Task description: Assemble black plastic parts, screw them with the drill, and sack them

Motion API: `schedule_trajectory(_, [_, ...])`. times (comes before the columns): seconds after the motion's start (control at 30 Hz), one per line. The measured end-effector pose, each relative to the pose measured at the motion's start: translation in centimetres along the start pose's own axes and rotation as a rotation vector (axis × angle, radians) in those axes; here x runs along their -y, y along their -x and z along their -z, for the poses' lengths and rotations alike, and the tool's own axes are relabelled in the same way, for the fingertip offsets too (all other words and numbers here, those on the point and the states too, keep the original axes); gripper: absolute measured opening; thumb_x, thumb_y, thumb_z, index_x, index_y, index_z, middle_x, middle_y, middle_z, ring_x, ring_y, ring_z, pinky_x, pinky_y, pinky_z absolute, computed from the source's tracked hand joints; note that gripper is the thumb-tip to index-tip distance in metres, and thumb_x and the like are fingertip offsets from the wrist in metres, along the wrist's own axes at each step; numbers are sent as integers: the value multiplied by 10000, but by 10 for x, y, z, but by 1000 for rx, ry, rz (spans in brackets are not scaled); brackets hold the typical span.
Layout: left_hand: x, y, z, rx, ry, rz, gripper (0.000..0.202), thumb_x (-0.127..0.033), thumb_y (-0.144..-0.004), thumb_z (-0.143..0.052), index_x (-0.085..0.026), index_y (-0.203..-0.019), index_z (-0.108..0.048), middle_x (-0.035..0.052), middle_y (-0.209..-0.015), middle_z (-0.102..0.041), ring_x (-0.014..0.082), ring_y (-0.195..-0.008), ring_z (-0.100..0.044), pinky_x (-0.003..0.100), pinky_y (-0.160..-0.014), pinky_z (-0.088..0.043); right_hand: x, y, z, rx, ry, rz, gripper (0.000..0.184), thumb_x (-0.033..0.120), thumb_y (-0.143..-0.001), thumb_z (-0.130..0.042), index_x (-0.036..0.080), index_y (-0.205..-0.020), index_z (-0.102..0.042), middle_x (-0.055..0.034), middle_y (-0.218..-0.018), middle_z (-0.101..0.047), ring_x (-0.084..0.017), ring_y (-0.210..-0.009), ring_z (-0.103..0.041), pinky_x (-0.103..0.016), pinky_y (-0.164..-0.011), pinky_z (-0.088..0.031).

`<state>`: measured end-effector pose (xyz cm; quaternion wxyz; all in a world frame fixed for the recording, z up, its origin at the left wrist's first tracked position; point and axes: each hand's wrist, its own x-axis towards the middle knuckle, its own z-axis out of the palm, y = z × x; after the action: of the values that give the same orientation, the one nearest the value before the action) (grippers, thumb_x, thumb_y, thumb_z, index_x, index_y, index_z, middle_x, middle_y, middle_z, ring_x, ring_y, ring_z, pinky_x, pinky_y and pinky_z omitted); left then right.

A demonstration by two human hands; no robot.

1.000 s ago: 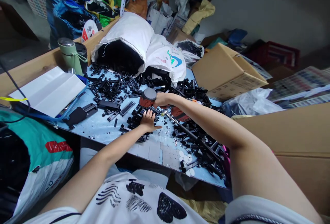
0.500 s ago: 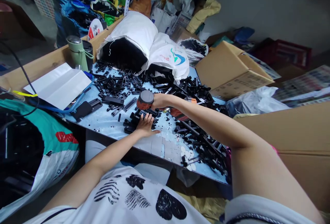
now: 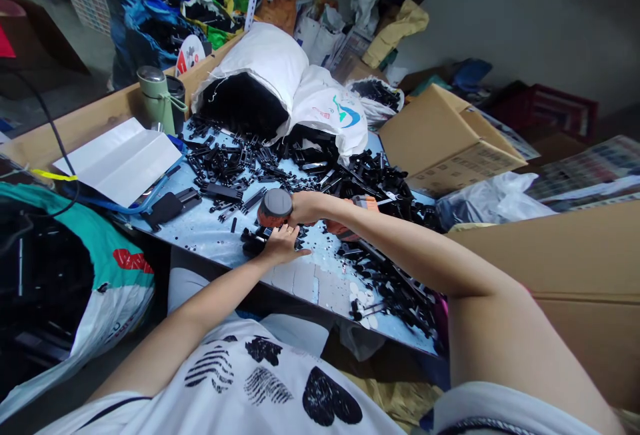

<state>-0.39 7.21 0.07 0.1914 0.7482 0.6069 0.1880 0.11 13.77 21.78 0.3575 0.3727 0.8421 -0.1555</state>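
My right hand [image 3: 307, 208] is wrapped round a power drill [image 3: 275, 205] with a round grey end and an orange body, held over the work table [image 3: 200, 238]. Most of the drill's handle and its tip are hidden. Just below it, my left hand [image 3: 283, 245] rests with fingers stretched out and thumb apart on a row of black plastic parts [image 3: 254, 241]. The fingertips lie close under the drill. Behind my right forearm shows another orange piece [image 3: 367, 204], partly covered; I cannot tell whether it belongs to the drill.
Loose black parts [image 3: 220, 161] are strewn over the table. White sacks [image 3: 270, 55] of black pieces lie at the back. A green flask [image 3: 155, 98] and white paper [image 3: 120, 161] are at left, a cardboard box [image 3: 445, 141] at right. A full bag [image 3: 120, 301] stands left of the table.
The drill and my right hand have come slightly down and left, nearer to my left fingers. My left hand has shifted only a little. The whole view has tilted slightly.
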Motion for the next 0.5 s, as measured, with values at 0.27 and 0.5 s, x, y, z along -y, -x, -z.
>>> schedule_trajectory(0.27, [1, 0, 6, 94, 52, 47, 842, -749, -800, -286, -186, -1426, -280, 111, -1479, -323, 309, -1362, -255, 432, -1087, -231, 32, 10, 0, 49, 24, 55, 195, 261, -603, -611, 119, -725, -665, -59, -650, -637, -155, -576, -575, -228, -495, -397])
schedule_trajectory(0.5, [1, 5, 10, 135, 57, 57, 773, -736, -819, -268, -223, -1390, -353, 85, -1429, -411, 276, -1334, -316, 400, -1087, -242, 28, 6, -14, 31, -50, 34, 221, 257, -613, -666, 129, -793, -662, -58, -695, -643, -182, -671, -598, -237, -569, -424])
